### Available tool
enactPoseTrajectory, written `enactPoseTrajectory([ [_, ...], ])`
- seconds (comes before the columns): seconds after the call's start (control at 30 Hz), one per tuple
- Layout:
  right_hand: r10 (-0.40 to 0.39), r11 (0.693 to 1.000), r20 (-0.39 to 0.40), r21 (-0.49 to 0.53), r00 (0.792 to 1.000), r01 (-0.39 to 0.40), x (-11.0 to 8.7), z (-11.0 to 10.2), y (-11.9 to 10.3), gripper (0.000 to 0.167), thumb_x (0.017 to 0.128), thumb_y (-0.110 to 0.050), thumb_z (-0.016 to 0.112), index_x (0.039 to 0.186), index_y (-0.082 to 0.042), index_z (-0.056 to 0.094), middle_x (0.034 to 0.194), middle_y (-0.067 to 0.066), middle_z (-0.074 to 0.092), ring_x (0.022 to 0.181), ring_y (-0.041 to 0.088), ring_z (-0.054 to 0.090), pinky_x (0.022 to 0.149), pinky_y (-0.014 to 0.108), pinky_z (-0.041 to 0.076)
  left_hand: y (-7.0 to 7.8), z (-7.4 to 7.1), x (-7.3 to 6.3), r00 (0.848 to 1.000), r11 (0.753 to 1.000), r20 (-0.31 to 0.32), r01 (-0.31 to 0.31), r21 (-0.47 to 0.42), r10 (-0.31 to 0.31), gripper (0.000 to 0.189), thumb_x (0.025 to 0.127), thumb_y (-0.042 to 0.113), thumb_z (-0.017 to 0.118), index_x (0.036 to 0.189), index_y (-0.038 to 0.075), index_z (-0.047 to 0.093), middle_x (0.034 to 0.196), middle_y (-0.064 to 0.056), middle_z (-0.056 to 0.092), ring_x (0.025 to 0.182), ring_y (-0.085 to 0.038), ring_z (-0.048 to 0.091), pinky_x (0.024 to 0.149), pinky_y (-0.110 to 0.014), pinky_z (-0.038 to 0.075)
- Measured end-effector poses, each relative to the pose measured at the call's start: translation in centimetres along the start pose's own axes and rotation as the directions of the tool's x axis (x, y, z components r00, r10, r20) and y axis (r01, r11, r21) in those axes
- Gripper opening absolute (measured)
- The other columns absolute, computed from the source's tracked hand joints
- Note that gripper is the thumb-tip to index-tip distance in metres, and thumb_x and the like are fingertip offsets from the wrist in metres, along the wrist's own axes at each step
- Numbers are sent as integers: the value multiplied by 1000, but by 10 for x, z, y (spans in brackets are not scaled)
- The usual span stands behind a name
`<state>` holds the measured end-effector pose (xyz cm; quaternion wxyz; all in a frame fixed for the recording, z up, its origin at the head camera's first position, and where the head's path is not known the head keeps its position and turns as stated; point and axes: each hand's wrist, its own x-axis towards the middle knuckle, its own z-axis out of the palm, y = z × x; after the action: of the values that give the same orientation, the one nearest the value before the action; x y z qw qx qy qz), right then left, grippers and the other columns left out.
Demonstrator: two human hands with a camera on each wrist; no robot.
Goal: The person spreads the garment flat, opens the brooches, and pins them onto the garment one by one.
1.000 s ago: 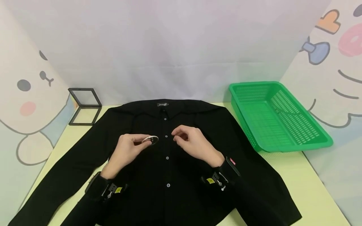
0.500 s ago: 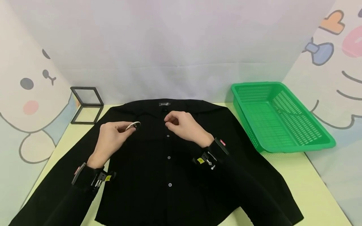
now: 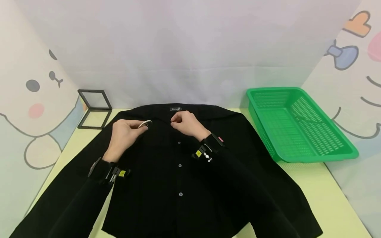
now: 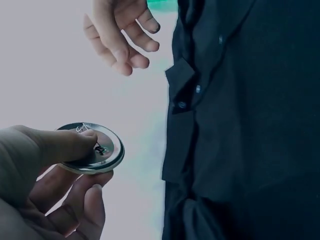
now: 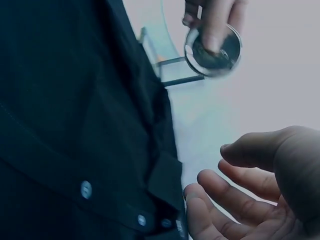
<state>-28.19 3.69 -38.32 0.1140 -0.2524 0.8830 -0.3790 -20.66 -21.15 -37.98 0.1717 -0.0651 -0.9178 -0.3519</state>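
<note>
A black button-up shirt (image 3: 154, 172) lies spread face up, its collar at the far side and sleeves out to both sides. Over the left of its chest, my left hand (image 3: 123, 135) pinches a round pin badge (image 3: 147, 123) by the edge. In the left wrist view the thumb presses the metal back of the badge (image 4: 114, 152), where a thin pin shows, and fingers support it from beneath. My right hand (image 3: 189, 125) hovers just below the collar, right of the button row. Its fingers (image 5: 235, 202) are loosely bent with nothing between them.
At the right stands a green plastic basket (image 3: 303, 129) with perforated sides. A black hinged double frame (image 3: 94, 109) sits at the back left against the wall. Pale yellow tabletop (image 3: 315, 185) shows around the shirt, and a white backdrop (image 3: 190, 49) rises behind it.
Both hands have moved up the shirt toward the collar. The left hand, holding the badge, also went leftward and then slightly back; the right hand drifted left. The shirt lies as before.
</note>
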Motion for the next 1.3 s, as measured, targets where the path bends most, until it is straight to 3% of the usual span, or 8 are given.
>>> enactPoseTrajectory([
  [0.2,8,997,51,-83,999,-4,19,24,-10,23,103,-17,63,119,-3,72,113,10,74,95,21,70,82,30,57,-5,21,10,1000,1000,30,-2,13,2,13,94,12,77,104,7,83,89,-13,79,65,-23,65,56,-26,43],
  [0.33,73,989,52,-134,996,-65,25,41,-20,24,103,-19,64,121,-3,71,106,10,73,83,18,69,74,28,57,-9,32,13,999,1000,39,-14,23,13,13,96,12,75,104,5,82,86,-14,78,58,-20,57,52,-28,37],
  [0.5,147,977,15,-157,989,-143,30,60,-22,15,103,-19,64,98,-7,71,80,8,66,64,17,63,61,29,49,-16,40,12,999,1000,40,3,24,-4,11,95,11,75,101,5,83,85,-13,78,56,-18,53,52,-28,34],
  [0.63,154,969,6,-195,988,-150,36,72,-16,25,104,-17,63,80,-10,67,69,7,60,58,18,59,57,29,44,-22,44,11,999,999,41,35,25,-36,10,94,11,77,100,6,83,84,-13,78,59,-19,57,54,-28,39],
  [0.83,187,956,-56,-221,981,-195,42,82,-11,25,103,-17,65,79,-11,70,74,7,64,58,18,61,50,27,42,-28,52,12,995,997,64,77,25,-79,10,94,11,76,99,6,83,84,-13,78,62,-22,61,57,-28,41],
  [1.03,159,939,-109,-291,981,-184,42,86,-11,16,101,-14,67,89,-12,76,88,6,72,62,16,63,53,27,46,-28,56,11,994,995,58,94,13,-95,11,94,9,75,102,4,82,90,-15,78,71,-27,67,65,-35,49],
  [1.3,84,931,-76,-348,994,-106,44,86,-6,23,105,-13,61,87,-12,76,84,6,70,59,14,59,53,24,43,-32,61,10,984,988,92,151,3,-151,10,94,9,75,99,3,81,91,-17,78,75,-30,66,73,-38,50],
])
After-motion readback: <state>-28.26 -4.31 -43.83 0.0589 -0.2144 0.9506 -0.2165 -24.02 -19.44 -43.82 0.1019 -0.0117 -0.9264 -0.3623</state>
